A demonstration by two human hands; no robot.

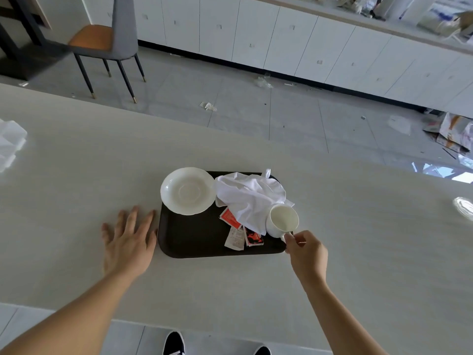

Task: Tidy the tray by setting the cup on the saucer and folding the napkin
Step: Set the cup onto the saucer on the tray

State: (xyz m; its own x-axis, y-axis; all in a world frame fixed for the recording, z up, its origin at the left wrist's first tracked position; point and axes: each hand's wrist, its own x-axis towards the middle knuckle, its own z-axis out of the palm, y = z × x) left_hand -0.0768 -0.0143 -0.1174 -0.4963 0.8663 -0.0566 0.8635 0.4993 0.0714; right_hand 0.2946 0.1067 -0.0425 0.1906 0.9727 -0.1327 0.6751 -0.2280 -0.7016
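Observation:
A dark brown tray point(194, 239) lies on the pale table. An empty white saucer point(188, 190) rests on the tray's far left corner. A crumpled white napkin point(249, 196) covers the tray's far right part. At the tray's right edge a white cup point(281, 221) tilts toward me, its empty inside showing. My right hand point(305, 248) pinches the cup's handle. My left hand point(129, 239) lies flat on the table with fingers spread, touching the tray's left edge.
Red, white and black sachets point(239, 233) lie on the tray beside the napkin. A clear plastic thing point(10, 142) sits at the table's left end, a glass object point(464, 207) at its right. A chair point(107, 44) and white cabinets stand across a littered floor.

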